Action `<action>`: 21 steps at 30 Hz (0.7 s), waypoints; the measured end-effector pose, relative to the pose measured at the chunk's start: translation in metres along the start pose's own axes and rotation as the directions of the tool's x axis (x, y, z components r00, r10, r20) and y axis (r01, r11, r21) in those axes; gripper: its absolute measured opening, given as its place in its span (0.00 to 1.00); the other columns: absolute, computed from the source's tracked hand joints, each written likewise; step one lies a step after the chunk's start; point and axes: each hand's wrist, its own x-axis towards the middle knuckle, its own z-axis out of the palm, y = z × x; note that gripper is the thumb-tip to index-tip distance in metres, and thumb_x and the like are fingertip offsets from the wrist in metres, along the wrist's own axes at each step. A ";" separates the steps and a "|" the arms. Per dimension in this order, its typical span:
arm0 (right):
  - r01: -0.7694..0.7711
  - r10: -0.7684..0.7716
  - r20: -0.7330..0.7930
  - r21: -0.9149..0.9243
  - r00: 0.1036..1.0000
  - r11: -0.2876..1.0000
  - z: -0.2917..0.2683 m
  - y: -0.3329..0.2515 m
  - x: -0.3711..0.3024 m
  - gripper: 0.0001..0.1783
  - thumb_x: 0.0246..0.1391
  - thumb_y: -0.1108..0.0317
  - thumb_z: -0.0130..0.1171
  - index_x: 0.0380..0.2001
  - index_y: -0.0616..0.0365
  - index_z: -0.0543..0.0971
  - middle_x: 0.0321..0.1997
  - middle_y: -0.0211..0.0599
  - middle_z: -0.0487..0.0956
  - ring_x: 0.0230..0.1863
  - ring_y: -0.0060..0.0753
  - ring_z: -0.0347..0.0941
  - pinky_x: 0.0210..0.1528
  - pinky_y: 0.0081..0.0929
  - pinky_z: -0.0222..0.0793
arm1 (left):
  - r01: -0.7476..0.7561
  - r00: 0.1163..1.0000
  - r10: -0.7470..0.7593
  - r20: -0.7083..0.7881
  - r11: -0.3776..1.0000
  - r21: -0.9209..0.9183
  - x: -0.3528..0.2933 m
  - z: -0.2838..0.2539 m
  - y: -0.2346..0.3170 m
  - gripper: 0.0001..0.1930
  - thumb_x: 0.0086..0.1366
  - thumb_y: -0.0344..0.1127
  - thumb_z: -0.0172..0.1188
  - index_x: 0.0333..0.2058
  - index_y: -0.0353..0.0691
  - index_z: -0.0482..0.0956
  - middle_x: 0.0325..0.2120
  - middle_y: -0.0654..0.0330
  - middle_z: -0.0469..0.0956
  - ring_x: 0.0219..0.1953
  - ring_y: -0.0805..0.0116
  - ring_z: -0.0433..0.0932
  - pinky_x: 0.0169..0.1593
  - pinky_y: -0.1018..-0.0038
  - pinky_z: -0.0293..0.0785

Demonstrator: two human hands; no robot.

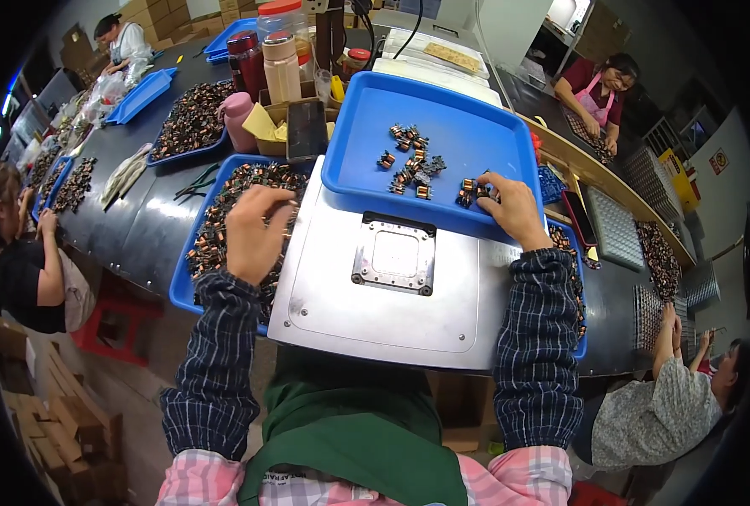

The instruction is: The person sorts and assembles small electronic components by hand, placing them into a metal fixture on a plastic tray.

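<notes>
My left hand (257, 232) hovers over the left blue tray (183, 291), which is heaped with small copper-wound coils (210, 240). Its thumb and forefinger are apart, and I see nothing between them. At the front right corner of a raised blue tray (442, 97), the fingers of my right hand (514, 211) close around a small copper-wound coil (482, 191). Beside it lies another coil (465, 194), and a loose group of coils (413, 169) is in the tray's middle. Between my arms is a silver metal box (375, 312) with a square recessed fixture (394, 255) in its top.
A phone (307, 129), a pink bottle (238, 122) and flasks (281, 67) stand behind the left tray. Pliers (196, 183) and gloves (126, 179) lie to the left. Another coil tray (579, 337) is by my right forearm. Several co-workers sit around the bench.
</notes>
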 end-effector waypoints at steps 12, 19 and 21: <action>-0.042 0.035 0.024 0.653 0.999 0.756 0.002 -0.051 -0.018 0.07 0.43 0.72 0.57 0.28 0.63 0.77 0.20 0.28 0.74 0.18 0.13 0.65 0.20 0.11 0.59 | -0.421 0.895 0.398 0.204 0.903 0.084 0.063 0.070 0.023 0.13 0.47 0.24 0.55 0.35 0.38 0.74 0.35 0.56 0.72 0.40 0.58 0.69 0.45 0.69 0.66; 0.177 -0.273 0.170 0.434 0.947 0.883 0.028 -0.102 -0.034 0.09 0.38 0.72 0.59 0.26 0.64 0.77 0.23 0.40 0.75 0.23 0.33 0.70 0.27 0.23 0.65 | -0.285 0.918 0.195 0.344 0.930 0.234 0.066 0.089 0.014 0.12 0.48 0.26 0.55 0.34 0.40 0.75 0.30 0.57 0.70 0.34 0.59 0.70 0.42 0.68 0.66; 0.215 -0.297 0.145 0.414 0.944 0.885 0.028 -0.104 -0.034 0.08 0.38 0.71 0.59 0.26 0.64 0.77 0.24 0.41 0.75 0.24 0.35 0.70 0.27 0.25 0.65 | -0.164 0.924 0.088 0.371 0.970 0.178 0.068 0.088 0.012 0.10 0.47 0.27 0.56 0.32 0.40 0.75 0.27 0.56 0.70 0.34 0.58 0.70 0.41 0.68 0.66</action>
